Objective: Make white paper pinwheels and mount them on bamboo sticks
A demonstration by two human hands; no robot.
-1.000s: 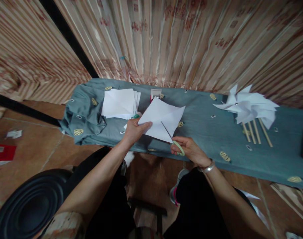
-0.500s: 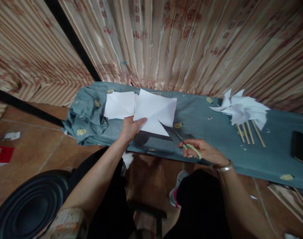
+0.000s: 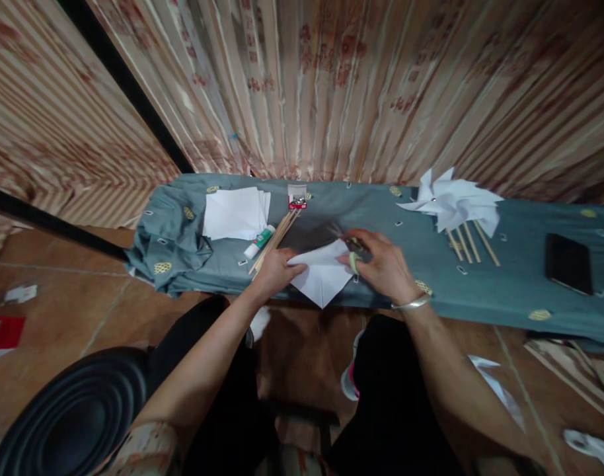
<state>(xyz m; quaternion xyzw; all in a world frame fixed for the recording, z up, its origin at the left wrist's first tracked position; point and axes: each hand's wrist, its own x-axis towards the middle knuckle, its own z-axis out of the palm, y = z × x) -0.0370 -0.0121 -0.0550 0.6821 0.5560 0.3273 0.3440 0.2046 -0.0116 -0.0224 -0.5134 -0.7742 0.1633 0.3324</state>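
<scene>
My left hand (image 3: 275, 272) is closed on the left corner of a sheet of white paper (image 3: 324, 281), which hangs partly over the front edge of the cloth-covered bench (image 3: 485, 294). A crease shows on the paper, and one of its corners points down toward me. Scissors with pale green handles (image 3: 353, 262) are held in my right hand (image 3: 385, 266), their blades blurred and pointing away to the upper left. The fingers of that hand are close to the paper's right corner; whether they pinch it is hard to see.
Behind my left hand lie a glue stick (image 3: 259, 242), several wooden sticks (image 3: 283, 231), a small red box of metal pins (image 3: 297, 198) and a paper stack (image 3: 232, 213). White paper pinwheels (image 3: 463, 201) on sticks and a black phone (image 3: 568, 263) lie to the right.
The paper has been turned and drawn toward me, uncovering the box, sticks and glue stick. The scissors have left the slit in it, and my right hand has moved up to the paper.
</scene>
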